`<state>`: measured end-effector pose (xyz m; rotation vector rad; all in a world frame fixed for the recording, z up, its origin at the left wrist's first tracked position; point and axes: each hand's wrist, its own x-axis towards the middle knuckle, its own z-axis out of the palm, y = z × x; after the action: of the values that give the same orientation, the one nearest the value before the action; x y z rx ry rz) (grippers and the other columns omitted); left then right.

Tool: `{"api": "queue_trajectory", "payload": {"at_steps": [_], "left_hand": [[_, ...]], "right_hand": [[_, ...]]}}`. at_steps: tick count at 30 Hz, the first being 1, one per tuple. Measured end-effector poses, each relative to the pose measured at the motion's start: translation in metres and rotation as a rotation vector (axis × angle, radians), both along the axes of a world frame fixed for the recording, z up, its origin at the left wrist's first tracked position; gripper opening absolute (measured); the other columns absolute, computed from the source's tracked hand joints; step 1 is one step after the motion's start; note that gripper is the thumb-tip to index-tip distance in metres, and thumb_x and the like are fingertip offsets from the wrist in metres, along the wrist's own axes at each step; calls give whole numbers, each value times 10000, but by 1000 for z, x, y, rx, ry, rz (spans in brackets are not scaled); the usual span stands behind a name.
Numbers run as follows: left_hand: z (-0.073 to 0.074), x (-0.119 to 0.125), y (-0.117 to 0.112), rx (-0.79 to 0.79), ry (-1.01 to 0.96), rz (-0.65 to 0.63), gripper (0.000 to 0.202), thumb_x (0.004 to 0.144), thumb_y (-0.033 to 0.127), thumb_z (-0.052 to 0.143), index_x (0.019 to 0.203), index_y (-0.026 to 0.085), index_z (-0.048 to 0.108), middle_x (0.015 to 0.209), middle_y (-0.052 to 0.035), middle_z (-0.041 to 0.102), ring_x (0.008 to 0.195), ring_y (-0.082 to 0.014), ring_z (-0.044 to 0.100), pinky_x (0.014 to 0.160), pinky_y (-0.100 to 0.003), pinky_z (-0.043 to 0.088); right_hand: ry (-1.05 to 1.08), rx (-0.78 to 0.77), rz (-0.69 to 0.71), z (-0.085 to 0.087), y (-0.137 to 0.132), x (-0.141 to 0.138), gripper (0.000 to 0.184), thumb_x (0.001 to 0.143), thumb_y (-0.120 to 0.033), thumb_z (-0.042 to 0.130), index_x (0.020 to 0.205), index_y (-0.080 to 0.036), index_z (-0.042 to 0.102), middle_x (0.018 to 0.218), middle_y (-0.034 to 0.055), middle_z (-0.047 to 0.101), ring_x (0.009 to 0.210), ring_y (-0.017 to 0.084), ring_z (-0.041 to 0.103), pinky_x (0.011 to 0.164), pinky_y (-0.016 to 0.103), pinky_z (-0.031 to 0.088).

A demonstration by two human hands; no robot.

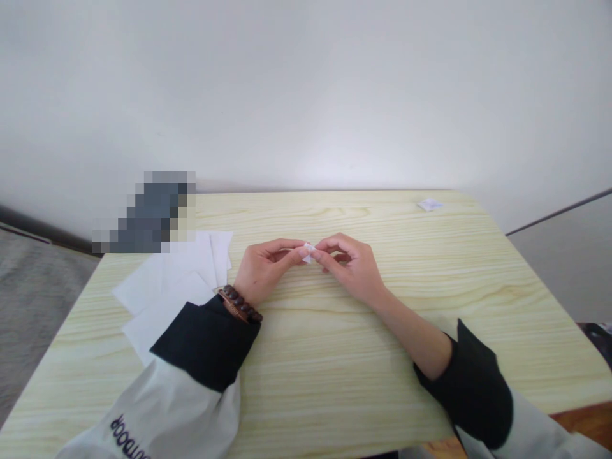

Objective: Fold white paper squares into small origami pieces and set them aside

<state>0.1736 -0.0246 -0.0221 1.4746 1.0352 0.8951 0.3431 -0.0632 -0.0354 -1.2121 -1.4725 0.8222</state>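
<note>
Between my two hands, a small folded piece of white paper (307, 257) is pinched over the middle of the table (306, 376). My left hand (270, 264) grips its left side between thumb and fingers. From the other side, my right hand (351, 264) pinches it with thumb and index finger, the remaining fingers curled. Most of the paper is covered by the fingertips, so its exact shape cannot be made out. Loose white paper sheets (167, 287) lie to the left, partly beneath my left forearm.
A dark, pixelated object (148, 213) lies at the table's back left. Near the back right edge rests a small folded paper piece (429, 204). A white wall (315, 95) rises behind the table.
</note>
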Motion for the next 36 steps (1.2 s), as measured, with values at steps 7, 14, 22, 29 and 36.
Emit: {"api": "queue_trajectory", "payload": {"at_steps": [7,14,22,29,36], "left_hand": [[2,-1,0,-15,54,-78,362,714,462,706,898,153,742,836,-67,752,782,-217,700,737,-303,565],[4,1,-1,-32,41,-81,327,692,407,729,868,132,735,795,-63,749,735,-197,695,704,-284,564],[1,1,1,-37,8,-91,303,690,377,734,859,126,720,756,-51,737,698,-172,679,693,-274,557],[3,0,0,-35,20,-97,308,682,398,738,845,136,726,726,-46,731,673,-169,671,678,-280,555],[0,0,0,-21,-18,-87,344,718,434,706,880,131,701,794,-70,740,714,-186,685,692,-297,564]], "right_hand": [[198,-33,0,-4,0,1,191,770,-354,679,820,-171,660,757,24,678,648,129,649,490,220,558],[290,-108,21,-4,2,1,196,739,-348,707,807,-170,665,665,4,686,578,121,648,503,230,562],[367,-157,69,-4,3,1,199,707,-333,735,787,-166,661,627,-13,681,525,100,623,531,237,560],[331,-150,99,-4,3,3,213,719,-353,725,797,-169,651,633,-12,682,548,100,635,574,241,567],[174,-44,45,-2,0,1,185,776,-359,673,805,-178,642,724,10,681,622,119,655,602,252,565]]}}
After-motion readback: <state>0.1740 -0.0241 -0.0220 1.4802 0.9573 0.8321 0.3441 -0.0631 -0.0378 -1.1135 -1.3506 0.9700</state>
